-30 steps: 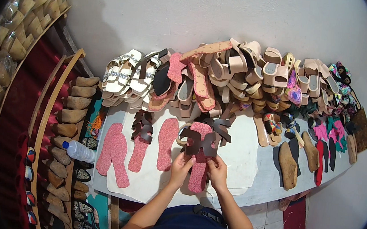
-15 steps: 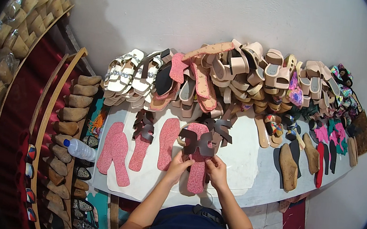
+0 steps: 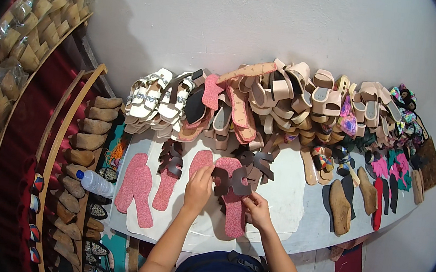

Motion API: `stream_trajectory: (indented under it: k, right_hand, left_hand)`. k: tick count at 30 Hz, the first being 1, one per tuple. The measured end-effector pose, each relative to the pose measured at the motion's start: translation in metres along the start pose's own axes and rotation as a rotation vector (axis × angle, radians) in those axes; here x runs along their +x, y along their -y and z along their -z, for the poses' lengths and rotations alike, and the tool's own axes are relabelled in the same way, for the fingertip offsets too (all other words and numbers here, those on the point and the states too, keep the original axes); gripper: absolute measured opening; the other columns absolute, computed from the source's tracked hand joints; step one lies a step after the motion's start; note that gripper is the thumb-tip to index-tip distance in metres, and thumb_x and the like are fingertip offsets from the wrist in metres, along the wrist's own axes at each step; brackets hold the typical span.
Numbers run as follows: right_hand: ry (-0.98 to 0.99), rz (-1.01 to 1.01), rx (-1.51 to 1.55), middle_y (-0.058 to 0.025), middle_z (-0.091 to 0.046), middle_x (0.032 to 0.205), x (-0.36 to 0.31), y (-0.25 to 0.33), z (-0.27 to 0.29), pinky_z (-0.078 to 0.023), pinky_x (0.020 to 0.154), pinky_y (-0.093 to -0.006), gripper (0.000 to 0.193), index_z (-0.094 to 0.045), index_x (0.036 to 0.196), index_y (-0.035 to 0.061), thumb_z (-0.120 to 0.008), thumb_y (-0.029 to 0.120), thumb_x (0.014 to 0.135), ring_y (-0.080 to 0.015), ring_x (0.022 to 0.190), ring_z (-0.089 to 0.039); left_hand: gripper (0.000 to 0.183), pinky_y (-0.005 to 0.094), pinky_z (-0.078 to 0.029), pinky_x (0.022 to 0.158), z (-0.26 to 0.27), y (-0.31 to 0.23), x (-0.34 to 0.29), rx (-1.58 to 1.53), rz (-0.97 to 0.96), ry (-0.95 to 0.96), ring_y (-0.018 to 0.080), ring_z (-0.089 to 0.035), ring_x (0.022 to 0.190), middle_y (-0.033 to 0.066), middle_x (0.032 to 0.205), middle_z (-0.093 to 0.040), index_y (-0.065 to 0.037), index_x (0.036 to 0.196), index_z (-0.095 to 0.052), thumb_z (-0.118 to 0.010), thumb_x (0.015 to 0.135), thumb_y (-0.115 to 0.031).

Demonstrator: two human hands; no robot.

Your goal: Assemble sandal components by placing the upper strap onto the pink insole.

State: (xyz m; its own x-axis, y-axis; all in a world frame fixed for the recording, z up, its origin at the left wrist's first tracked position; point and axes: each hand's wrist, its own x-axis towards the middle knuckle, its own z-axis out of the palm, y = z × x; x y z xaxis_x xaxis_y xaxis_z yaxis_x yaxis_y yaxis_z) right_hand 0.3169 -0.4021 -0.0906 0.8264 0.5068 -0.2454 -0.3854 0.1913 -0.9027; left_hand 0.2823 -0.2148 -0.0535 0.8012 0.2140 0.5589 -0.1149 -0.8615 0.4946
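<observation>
A pink speckled insole [image 3: 234, 224] hangs over the table in front of me, its lower end toward me. A dark brown cut-out sandal upper [image 3: 232, 186] lies across its front half. My right hand [image 3: 257, 211] pinches the insole's right edge, just below the upper. My left hand [image 3: 199, 188] has its fingers closed at the upper's left end; the thumb is hidden. Left of my hands, another pink insole [image 3: 162, 195] carries a brown upper [image 3: 171, 157]. Beyond the held piece lie more brown uppers [image 3: 258, 164].
Two overlapping pink insoles [image 3: 142, 197] lie at the left on white sheeting [image 3: 279, 211]. A long heap of sandals [image 3: 280, 97] lines the wall. Wooden shoe lasts [image 3: 339, 204] and dark sole pieces lie right. A water bottle [image 3: 95, 183] stands beside a rack of lasts [image 3: 90, 141].
My left hand has moved from the insole's lower left side up to the upper's left end. The insole has tilted slightly, and its lower end has shifted right. My right hand keeps its pinch.
</observation>
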Motion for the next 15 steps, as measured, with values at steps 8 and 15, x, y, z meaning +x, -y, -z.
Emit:
stream_trajectory:
  k: [8, 15]
  right_hand:
    - [-0.065, 0.094, 0.047, -0.0041, -0.056, 0.094, 0.034, 0.016, 0.002, -0.047, 0.068, -0.0235, 0.030, -0.047, 0.112, 0.0019, -0.046, 0.002, 0.082, -0.0112, 0.080, -0.054]
    - [-0.089, 0.133, 0.097, 0.0042, -0.053, 0.078, 0.035, 0.027, -0.004, -0.034, 0.049, -0.0160, 0.024, -0.053, 0.104, 0.0059, -0.050, 0.006, 0.080, -0.0026, 0.060, -0.044]
  left_hand:
    - [0.025, 0.0220, -0.046, 0.064, -0.034, 0.003, 0.035, -0.479, 0.401, -0.064, 0.0115, -0.058, 0.071, 0.0093, 0.086, -0.060, 0.001, 0.100, -0.056, -0.049, 0.076, 0.001]
    - [0.023, 0.0195, -0.044, 0.064, -0.046, 0.001, 0.036, -0.960, 0.675, -0.170, 0.0095, -0.056, 0.075, 0.0075, 0.088, -0.060, 0.005, 0.103, -0.053, -0.047, 0.081, 0.000]
